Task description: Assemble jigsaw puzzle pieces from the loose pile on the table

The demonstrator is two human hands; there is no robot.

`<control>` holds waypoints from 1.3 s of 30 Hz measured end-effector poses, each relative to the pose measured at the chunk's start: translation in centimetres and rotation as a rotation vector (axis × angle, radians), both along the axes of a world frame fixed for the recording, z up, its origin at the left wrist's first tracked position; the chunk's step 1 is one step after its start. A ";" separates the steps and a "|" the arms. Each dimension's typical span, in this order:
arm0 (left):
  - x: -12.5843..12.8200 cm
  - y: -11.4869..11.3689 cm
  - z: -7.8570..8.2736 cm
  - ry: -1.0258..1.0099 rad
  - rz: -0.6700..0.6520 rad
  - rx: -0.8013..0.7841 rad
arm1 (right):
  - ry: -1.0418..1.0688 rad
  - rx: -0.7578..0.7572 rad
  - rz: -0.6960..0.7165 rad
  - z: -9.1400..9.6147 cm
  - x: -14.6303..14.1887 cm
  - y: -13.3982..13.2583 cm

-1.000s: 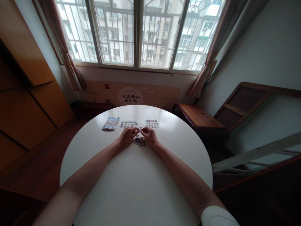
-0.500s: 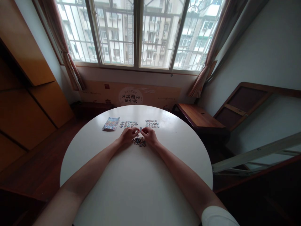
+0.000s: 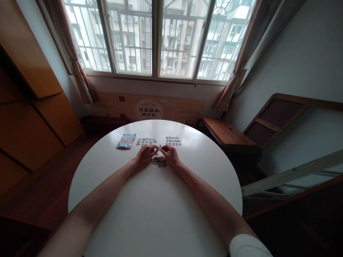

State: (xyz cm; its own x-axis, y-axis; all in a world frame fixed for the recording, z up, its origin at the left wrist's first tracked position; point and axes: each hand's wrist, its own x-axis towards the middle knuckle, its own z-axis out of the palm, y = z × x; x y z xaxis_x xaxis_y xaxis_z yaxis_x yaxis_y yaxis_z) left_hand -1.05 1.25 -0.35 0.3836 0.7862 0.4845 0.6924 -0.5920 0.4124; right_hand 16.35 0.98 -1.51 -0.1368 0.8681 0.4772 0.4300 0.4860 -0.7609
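A small jigsaw puzzle piece (image 3: 160, 147) is pinched between the fingertips of both hands, just above the round white table (image 3: 150, 207). My left hand (image 3: 145, 153) is closed on it from the left, and my right hand (image 3: 169, 154) from the right. Close below the fingers lies a loose pile of puzzle pieces (image 3: 159, 161), partly covered by the hands. Beyond my left hand, more pieces (image 3: 147, 141) are laid out in rows, their near end hidden by the fingers. Another group of rows (image 3: 173, 141) lies beyond my right hand.
A colourful printed packet (image 3: 125, 141) lies on the table left of the rows. Behind the table's far edge is a printed cardboard panel (image 3: 182, 103) under the window. A wooden side table (image 3: 227, 132) stands at the right, cabinets (image 3: 50, 114) at the left.
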 end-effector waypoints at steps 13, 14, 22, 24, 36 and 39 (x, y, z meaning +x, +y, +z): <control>0.0 0.1 -0.2 -0.035 -0.014 -0.009 | -0.022 -0.024 -0.009 -0.1 0.0 0.1; 0.0 0.1 -0.2 -0.039 -0.016 -0.011 | -0.019 -0.028 -0.009 -0.1 0.0 0.1; 0.0 0.3 -0.4 -0.062 -0.024 -0.024 | -0.010 -0.034 0.002 -0.2 0.0 0.2; 0.0 0.3 -0.4 -0.064 -0.021 -0.023 | -0.016 -0.036 -0.001 -0.2 0.0 0.2; 0.0 0.1 -0.1 -0.045 -0.032 -0.020 | -0.008 -0.042 0.000 0.0 0.0 0.1; 0.0 0.1 -0.1 -0.043 -0.032 -0.022 | -0.005 -0.046 0.002 -0.2 0.0 0.2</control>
